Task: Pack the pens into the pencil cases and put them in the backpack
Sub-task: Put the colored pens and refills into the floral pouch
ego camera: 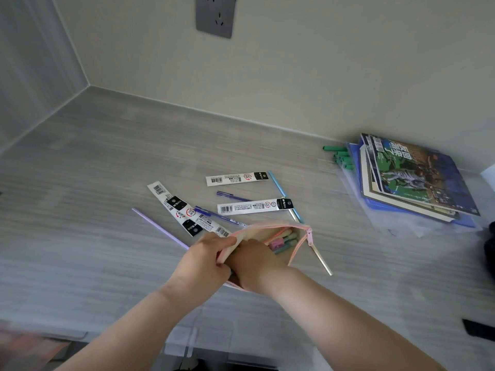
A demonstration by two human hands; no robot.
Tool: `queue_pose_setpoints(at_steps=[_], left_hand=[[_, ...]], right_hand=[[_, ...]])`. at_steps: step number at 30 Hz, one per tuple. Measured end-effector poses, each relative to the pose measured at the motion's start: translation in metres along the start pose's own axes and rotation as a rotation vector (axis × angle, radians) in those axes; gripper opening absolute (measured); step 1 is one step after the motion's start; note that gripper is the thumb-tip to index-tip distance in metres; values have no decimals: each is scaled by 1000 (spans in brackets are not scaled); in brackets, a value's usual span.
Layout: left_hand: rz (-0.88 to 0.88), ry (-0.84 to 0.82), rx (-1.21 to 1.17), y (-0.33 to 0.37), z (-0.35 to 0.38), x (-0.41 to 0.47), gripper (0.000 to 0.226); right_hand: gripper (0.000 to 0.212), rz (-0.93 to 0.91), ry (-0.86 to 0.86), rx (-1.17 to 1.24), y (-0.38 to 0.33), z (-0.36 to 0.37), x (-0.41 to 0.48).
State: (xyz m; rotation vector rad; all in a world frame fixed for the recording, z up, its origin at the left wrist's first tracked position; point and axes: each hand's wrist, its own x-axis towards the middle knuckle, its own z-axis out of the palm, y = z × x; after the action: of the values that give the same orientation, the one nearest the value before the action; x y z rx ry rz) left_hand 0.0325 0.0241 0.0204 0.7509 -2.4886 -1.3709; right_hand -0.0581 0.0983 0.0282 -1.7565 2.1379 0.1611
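A pink pencil case [296, 246] lies unzipped on the grey desk, with pastel pens [285, 241] showing inside. My left hand [203, 257] pinches the case's upper edge. My right hand [254, 266] is pushed into the opening, its fingers hidden, so what it holds cannot be told. Loose around the case lie a lilac pen [158, 227], two purple pens [230, 195] [214, 214], a light blue pen [284, 195] and a pale pen [322, 259]. Three white refill packets [237, 178] [254, 206] [184, 207] lie among them. No backpack is clearly in view.
A stack of books and plastic folders [412, 180] sits at the right, with green pens [341, 155] beside it. A dark object [490, 250] shows at the right edge, another [479, 329] near the desk's front. Walls close the back and left; a socket [215, 16] is above.
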Motion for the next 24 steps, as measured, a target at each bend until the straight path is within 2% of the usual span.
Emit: queue_pose_setpoints(at_steps=[5, 7, 10, 13, 18, 20, 22, 24], left_hand=[[6, 41, 30, 2, -2, 2, 51], [9, 38, 40, 3, -1, 1, 52], [-12, 76, 48, 2, -6, 1, 51], [-30, 119, 56, -3, -14, 5, 48], [-64, 126, 69, -5, -11, 9, 44], [-77, 123, 88, -7, -12, 11, 48], [-84, 107, 122, -10, -15, 14, 53], [-90, 91, 143, -11, -17, 15, 53]], right_hand=[[28, 103, 19, -259, 5, 9, 9], [38, 131, -12, -344, 9, 12, 12], [51, 135, -8, -44, 14, 3, 6], [37, 13, 197, 217, 16, -5, 0], [28, 38, 120, 50, 10, 5, 12], [27, 27, 162, 104, 14, 3, 10], [18, 9, 419, 184, 20, -5, -3], [7, 89, 838, 236, 35, -8, -19]])
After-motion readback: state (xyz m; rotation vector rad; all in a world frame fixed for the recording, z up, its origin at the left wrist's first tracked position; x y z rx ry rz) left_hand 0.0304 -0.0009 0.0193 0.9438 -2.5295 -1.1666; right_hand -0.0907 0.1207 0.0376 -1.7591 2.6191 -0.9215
